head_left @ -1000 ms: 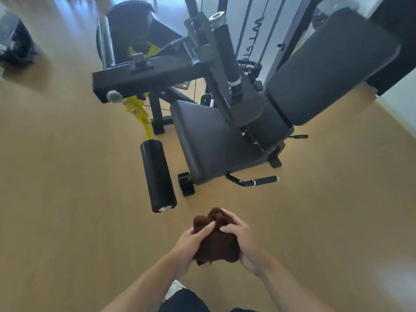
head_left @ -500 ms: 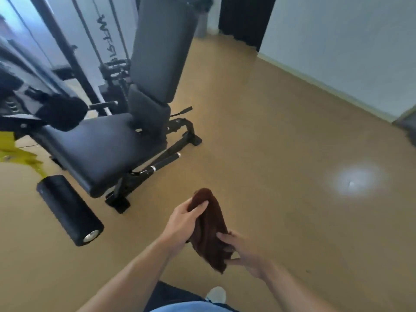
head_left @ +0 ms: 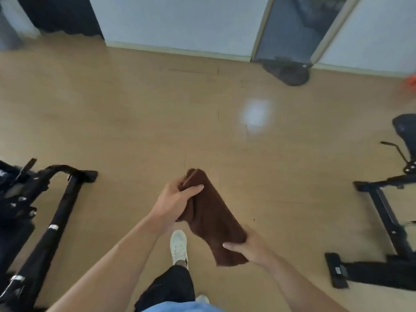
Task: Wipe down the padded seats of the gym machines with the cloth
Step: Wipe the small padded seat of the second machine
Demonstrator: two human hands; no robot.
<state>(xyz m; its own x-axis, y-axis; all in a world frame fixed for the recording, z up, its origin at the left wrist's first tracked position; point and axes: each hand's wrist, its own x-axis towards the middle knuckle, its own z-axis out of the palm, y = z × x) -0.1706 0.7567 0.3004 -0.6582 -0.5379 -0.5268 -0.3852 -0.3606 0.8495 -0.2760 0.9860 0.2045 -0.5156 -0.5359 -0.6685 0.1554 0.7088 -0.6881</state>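
A dark brown cloth (head_left: pixel 211 215) hangs stretched between both hands over the wooden floor, in the lower middle of the head view. My left hand (head_left: pixel 175 199) grips its upper end. My right hand (head_left: pixel 249 246) pinches its lower end. No padded seat shows fully; only the black frame and base bars of the first machine (head_left: pixel 58 217) sit at the left edge, and a second machine's black frame (head_left: pixel 387 212) with a dark padded part (head_left: pixel 405 129) stands at the right edge.
A wide stretch of wooden floor (head_left: pixel 135 122) lies ahead up to a pale wall (head_left: pixel 180 21). A dark doorway (head_left: pixel 290 25) and a dark mat (head_left: pixel 288 73) are at the back right. My white shoe (head_left: pixel 179 246) steps forward below the cloth.
The view has swung right, away from the bench machine, which slid to the left edge. The bunched cloth has been pulled out long between my hands. A second machine appears on the right.
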